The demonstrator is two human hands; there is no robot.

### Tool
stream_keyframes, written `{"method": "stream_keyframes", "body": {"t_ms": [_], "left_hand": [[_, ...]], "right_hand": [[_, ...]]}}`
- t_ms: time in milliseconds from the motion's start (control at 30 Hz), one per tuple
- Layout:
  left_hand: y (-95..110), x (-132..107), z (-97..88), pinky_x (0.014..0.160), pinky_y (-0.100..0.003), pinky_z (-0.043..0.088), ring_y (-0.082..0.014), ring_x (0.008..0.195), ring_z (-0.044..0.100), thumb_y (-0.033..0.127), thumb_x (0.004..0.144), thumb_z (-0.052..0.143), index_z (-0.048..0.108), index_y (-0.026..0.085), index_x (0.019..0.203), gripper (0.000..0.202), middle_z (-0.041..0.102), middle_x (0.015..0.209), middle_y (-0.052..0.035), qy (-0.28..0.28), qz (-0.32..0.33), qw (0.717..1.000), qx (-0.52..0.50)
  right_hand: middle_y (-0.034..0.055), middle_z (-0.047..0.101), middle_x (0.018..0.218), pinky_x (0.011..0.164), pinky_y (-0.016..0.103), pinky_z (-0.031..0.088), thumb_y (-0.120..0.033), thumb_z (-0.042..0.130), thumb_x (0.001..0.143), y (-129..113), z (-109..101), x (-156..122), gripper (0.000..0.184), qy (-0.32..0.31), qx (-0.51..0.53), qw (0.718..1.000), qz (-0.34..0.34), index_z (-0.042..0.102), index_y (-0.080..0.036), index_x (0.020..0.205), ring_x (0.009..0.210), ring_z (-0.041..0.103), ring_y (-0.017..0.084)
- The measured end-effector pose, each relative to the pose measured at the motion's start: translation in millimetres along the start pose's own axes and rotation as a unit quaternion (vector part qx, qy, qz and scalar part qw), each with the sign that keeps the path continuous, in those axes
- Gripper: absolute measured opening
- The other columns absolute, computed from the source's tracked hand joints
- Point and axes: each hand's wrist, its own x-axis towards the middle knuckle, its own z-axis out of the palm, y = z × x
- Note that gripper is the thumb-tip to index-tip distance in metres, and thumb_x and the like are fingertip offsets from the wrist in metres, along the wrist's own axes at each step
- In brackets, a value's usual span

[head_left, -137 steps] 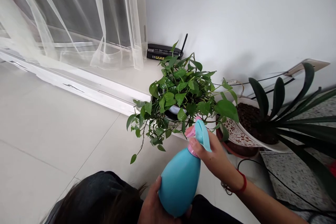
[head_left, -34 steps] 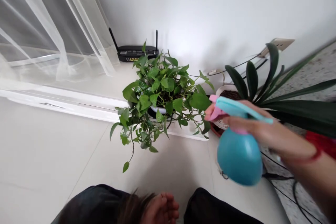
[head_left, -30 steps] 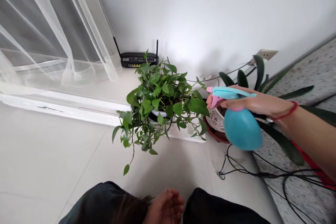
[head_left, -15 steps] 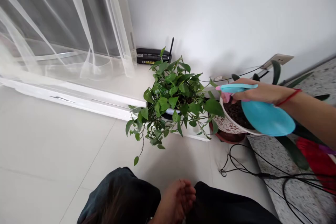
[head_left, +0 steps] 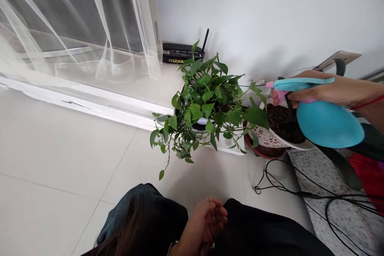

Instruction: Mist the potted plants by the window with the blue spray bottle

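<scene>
On the right, my right hand is closed round the neck and trigger of a blue spray bottle. The bottle is tilted, its pink nozzle pointing left toward a leafy green potted plant. Droplets seem to glisten on some of the leaves. Below the bottle stands a white pot with a red-brown pattern, filled with dark soil and partly hidden by the bottle. My left hand rests palm up between my knees, fingers loosely curled, with nothing visible in it.
A black router with an antenna sits on the white ledge behind the plant. Sheer curtains hang at the left. Black cables lie looped at the lower right, near a red cloth-like item. A wall socket is behind my right wrist.
My right hand has moved right with the spray bottle, away from the leafy plant. The whole view has shifted slightly. My left hand stays between my knees.
</scene>
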Motion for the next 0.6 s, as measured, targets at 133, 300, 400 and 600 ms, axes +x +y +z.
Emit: {"method": "stream_keyframes", "body": {"t_ms": [133, 300, 400, 600], "left_hand": [[-1, 5, -6.5, 0.067, -0.021, 0.043, -0.0113, 0.066, 0.062, 0.014, 0.1, 0.036, 0.053, 0.006, 0.096, 0.02, 0.063, 0.078, -0.008, -0.003, 0.005, 1.0, 0.002], [-3, 7, -13.4, 0.067, -0.022, 0.043, -0.0119, 0.069, 0.062, 0.016, 0.1, 0.04, 0.052, 0.007, 0.1, 0.015, 0.064, 0.082, -0.0082, -0.02, 0.007, 1.0, 0.006], [-2, 4, -8.9, 0.07, -0.022, 0.044, -0.0119, 0.071, 0.062, 0.016, 0.099, 0.042, 0.052, 0.007, 0.101, 0.015, 0.064, 0.084, -0.0081, -0.01, 0.008, 1.0, 0.008], [4, -8, 11.4, 0.063, -0.022, 0.04, -0.0106, 0.059, 0.058, 0.014, 0.102, 0.034, 0.051, 0.007, 0.094, 0.02, 0.061, 0.073, -0.0066, 0.066, -0.01, 0.997, 0.024]], "right_hand": [[0.0034, 0.071, 0.079, 0.056, 0.025, 0.049, -0.017, 0.068, 0.08, -4, 6, -4, 0.004, -0.057, 0.044, 0.997, 0.01, 0.069, -0.021, 0.078, 0.066, 0.064, 0.013], [0.0019, 0.073, 0.084, 0.062, 0.028, 0.045, -0.011, 0.058, 0.082, -15, 13, -10, 0.013, -0.047, 0.052, 0.998, -0.008, 0.069, -0.015, 0.076, 0.068, 0.062, 0.01], [0.0015, 0.073, 0.084, 0.062, 0.027, 0.046, -0.011, 0.058, 0.082, -20, 14, -12, 0.012, -0.036, 0.035, 0.999, -0.021, 0.07, -0.015, 0.08, 0.064, 0.061, 0.009], [0.0067, 0.07, 0.103, 0.062, 0.029, 0.048, -0.014, 0.063, 0.082, -18, 12, -16, 0.01, -0.022, 0.007, 1.0, -0.004, 0.07, -0.016, 0.088, 0.069, 0.061, 0.012]]}}
